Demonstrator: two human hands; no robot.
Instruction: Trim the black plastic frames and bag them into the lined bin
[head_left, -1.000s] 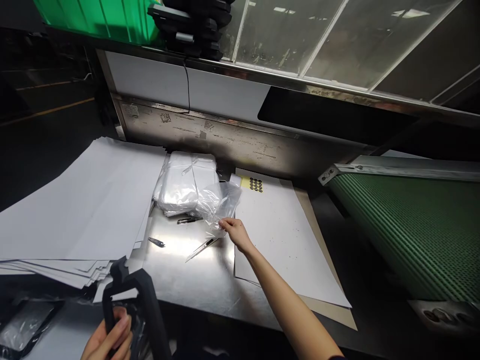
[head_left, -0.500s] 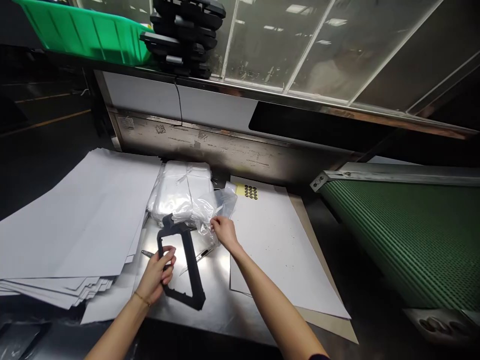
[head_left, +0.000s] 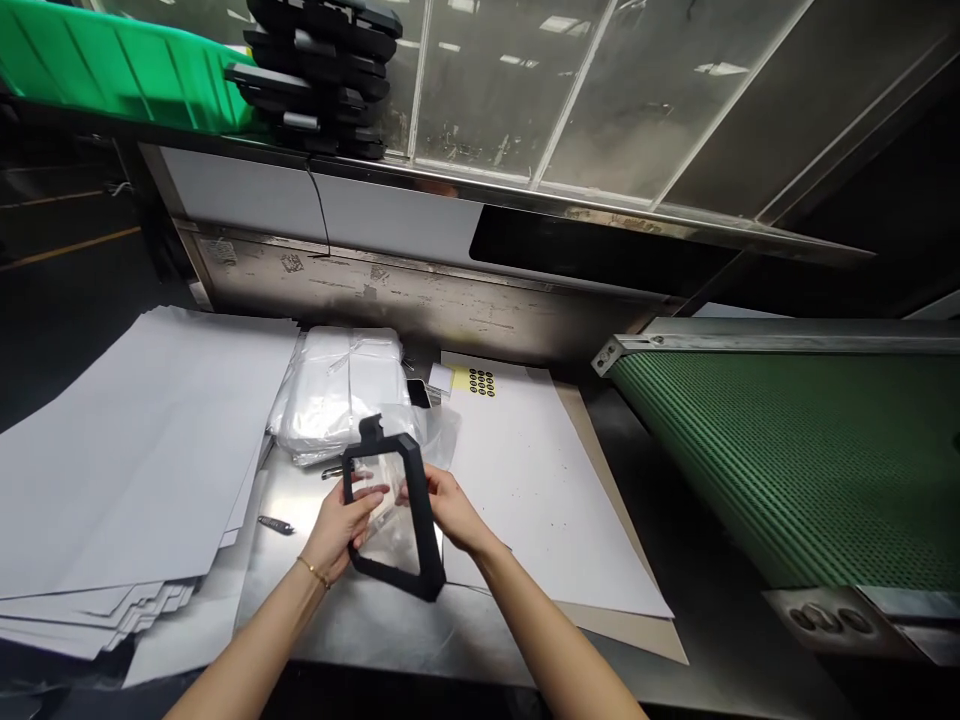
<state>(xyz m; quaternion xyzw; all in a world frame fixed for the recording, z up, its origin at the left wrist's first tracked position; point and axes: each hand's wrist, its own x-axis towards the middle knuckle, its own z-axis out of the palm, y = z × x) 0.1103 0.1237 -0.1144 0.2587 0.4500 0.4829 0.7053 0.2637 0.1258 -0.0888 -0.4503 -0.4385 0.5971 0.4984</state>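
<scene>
A black plastic frame [head_left: 426, 520], with a tab at its top, is tilted above the metal table. My left hand [head_left: 341, 525] grips its left side, thumb reaching over into the opening. Behind the frame, a clear plastic bag [head_left: 439, 432] hangs, and my right hand [head_left: 454, 508] pinches it near the frame's right bar; some of those fingers are hidden by the bar. Just beyond lies a tied bundle of clear plastic bags [head_left: 337, 385]. A small dark cutter-like tool [head_left: 276, 525] rests on the table left of my left hand.
White sheets are stacked [head_left: 150, 430] at left. On the right, a white board [head_left: 540, 480] carries a yellow sticker sheet [head_left: 474, 380]. A green conveyor belt [head_left: 720, 450] runs farther right. Black parts [head_left: 322, 80] and a green bin [head_left: 127, 70] stand on the shelf above.
My right hand has drawn the clear bag from the bundle toward me, behind the frame. My left hand has moved the frame slightly right. The camera view has shifted.
</scene>
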